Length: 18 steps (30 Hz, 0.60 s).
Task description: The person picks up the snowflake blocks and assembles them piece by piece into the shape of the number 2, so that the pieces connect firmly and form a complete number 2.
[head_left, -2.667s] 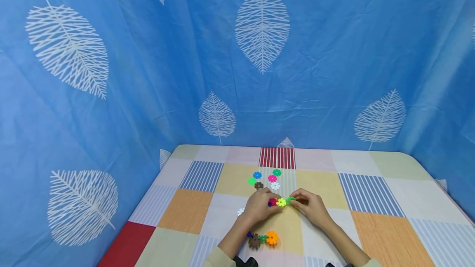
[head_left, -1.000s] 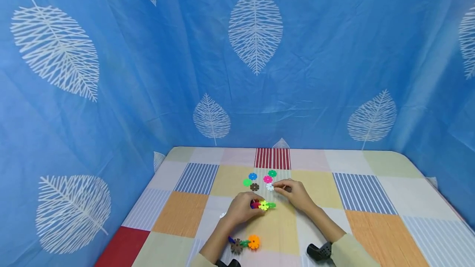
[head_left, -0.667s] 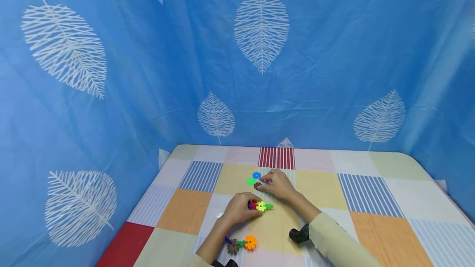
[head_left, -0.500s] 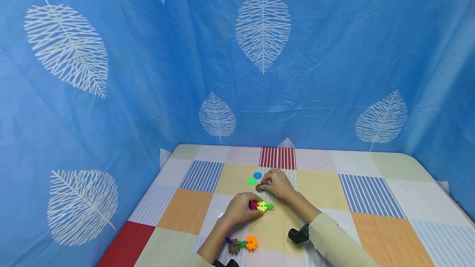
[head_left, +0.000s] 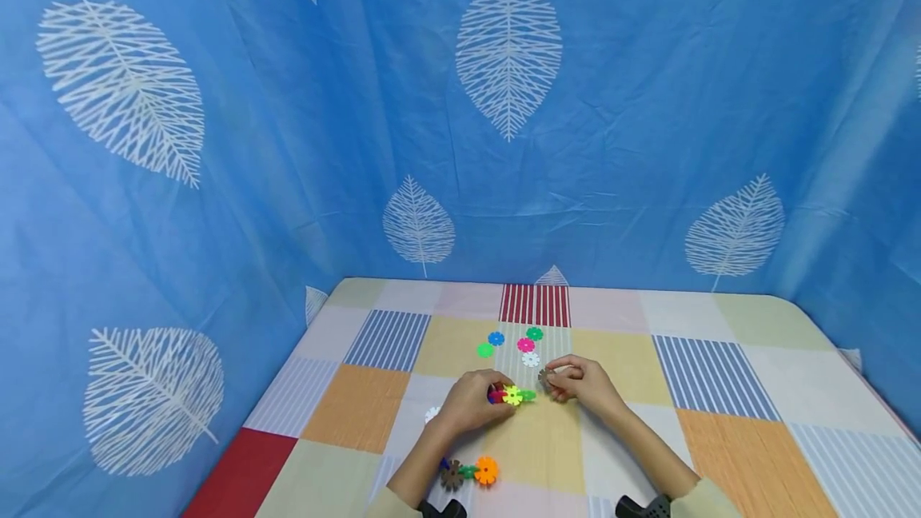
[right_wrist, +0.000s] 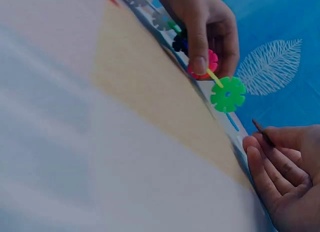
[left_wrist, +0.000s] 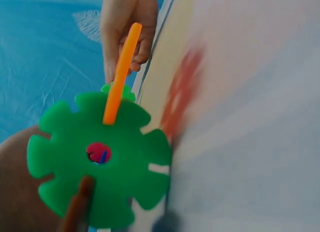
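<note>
My left hand (head_left: pixel 471 402) grips a short chain of slotted plastic discs. Its pink disc (right_wrist: pixel 212 61) lies under the thumb, followed by a yellow disc (head_left: pixel 512 396) and a green disc (right_wrist: pixel 228 94) at the free right end; dark blue shows near the fingers. Just right of that end, my right hand (head_left: pixel 586 384) pinches a brown slotted disc (head_left: pixel 544 379) between thumb and fingers. The right wrist view shows this brown disc (right_wrist: pixel 262 132) nearly edge-on, apart from the chain. Part of the chain is hidden behind my left hand.
A second chain, ending in an orange disc (head_left: pixel 486 471), lies near my left forearm; its green disc (left_wrist: pixel 100 162) fills the left wrist view. Beyond my hands lie loose discs, among them blue (head_left: pixel 496 338), pink (head_left: pixel 526 344) and white (head_left: pixel 530 360). A patchwork cloth (head_left: pixel 619 454) covers the table.
My right hand left the chain's green end, reached to the loose discs, picked up the brown one and brought it back near the chain. My left hand shifted left earlier and keeps its hold.
</note>
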Motion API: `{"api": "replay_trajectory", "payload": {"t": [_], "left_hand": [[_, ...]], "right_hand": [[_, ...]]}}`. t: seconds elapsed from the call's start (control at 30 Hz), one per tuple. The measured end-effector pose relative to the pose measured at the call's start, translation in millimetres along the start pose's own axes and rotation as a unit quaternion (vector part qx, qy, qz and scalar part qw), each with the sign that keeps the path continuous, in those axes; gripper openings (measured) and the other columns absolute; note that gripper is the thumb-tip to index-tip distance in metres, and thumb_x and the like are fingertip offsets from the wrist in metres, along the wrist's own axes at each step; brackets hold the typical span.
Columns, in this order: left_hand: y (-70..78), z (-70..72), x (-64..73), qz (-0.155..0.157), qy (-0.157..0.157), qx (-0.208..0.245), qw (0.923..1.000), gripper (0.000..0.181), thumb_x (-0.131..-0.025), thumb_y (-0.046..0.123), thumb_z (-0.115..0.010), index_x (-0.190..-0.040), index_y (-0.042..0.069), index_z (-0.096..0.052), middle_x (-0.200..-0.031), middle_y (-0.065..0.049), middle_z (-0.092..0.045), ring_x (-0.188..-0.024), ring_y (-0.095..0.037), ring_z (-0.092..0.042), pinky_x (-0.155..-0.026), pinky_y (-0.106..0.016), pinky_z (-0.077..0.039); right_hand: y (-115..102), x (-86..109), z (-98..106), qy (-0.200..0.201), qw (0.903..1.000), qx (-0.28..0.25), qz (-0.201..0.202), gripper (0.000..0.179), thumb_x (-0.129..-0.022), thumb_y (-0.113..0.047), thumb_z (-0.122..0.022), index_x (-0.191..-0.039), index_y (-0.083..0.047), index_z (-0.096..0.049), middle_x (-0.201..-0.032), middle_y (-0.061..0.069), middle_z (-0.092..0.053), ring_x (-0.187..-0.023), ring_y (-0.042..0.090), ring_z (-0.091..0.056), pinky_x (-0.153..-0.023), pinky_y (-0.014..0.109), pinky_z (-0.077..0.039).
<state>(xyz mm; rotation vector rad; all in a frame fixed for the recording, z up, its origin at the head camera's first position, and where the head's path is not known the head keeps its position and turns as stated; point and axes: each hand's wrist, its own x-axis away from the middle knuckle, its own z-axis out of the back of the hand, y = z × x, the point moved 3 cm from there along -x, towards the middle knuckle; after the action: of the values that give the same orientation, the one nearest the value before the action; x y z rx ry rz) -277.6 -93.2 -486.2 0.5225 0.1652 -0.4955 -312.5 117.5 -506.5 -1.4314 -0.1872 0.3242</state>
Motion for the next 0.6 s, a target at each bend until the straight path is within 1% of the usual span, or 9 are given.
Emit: {"api": "replay_trajectory", "payload": {"t": [0.13,0.27,0.4,0.6], "left_hand": [[0.9,-1.5,-1.1,-0.006,0.001,-0.003,1.0,0.032,-0.072,0.034,-0.076,-0.098,0.015,-0.069,-0.088,0.007,-0.065,-0.072,-0.001,-0.052,-0.064,-0.016,-0.044],[0.3,-2.9,-2.0,-0.003,0.002,0.004,1.0,0.032,-0.072,0.034,-0.076,-0.098,0.015,-0.069,-0.088,0.007,-0.064,-0.073,-0.001,-0.052,-0.064,-0.016,-0.044],[1.7,-3.0,-3.0,-0.005,0.002,0.009,0.9999,0.031,-0.072,0.033,-0.076,-0.098,0.015,-0.069,-0.085,0.009,-0.062,-0.071,-0.001,-0.051,-0.064,-0.016,-0.044],[5.5,-2.1,-2.4,-0.009,-0.001,0.016,0.9998,0.031,-0.074,0.033,-0.077,-0.098,0.015,-0.069,-0.083,0.009,-0.061,-0.072,-0.001,-0.05,-0.064,-0.016,-0.044]], "right_hand": [[2.0,12.0,-3.8,-0.012,0.9995,-0.03,-0.001,0.029,-0.085,-0.003,-0.064,-0.103,0.015,-0.05,-0.075,0.019,-0.066,-0.062,0.022,-0.065,-0.058,0.033,-0.056],[1.4,16.6,-8.9,-0.026,0.9984,-0.049,0.0,0.029,-0.085,-0.002,-0.063,-0.101,0.015,-0.045,-0.077,0.022,-0.066,-0.064,0.023,-0.066,-0.06,0.035,-0.056],[0.4,18.8,-12.0,-0.025,0.9979,-0.059,-0.001,0.028,-0.086,-0.001,-0.062,-0.099,0.015,-0.043,-0.079,0.025,-0.065,-0.065,0.024,-0.067,-0.062,0.036,-0.056],[1.9,21.7,-17.7,-0.014,0.9954,-0.091,-0.028,0.025,-0.086,0.002,-0.061,-0.096,0.012,-0.04,-0.08,0.027,-0.065,-0.067,0.026,-0.067,-0.065,0.037,-0.055]]}}
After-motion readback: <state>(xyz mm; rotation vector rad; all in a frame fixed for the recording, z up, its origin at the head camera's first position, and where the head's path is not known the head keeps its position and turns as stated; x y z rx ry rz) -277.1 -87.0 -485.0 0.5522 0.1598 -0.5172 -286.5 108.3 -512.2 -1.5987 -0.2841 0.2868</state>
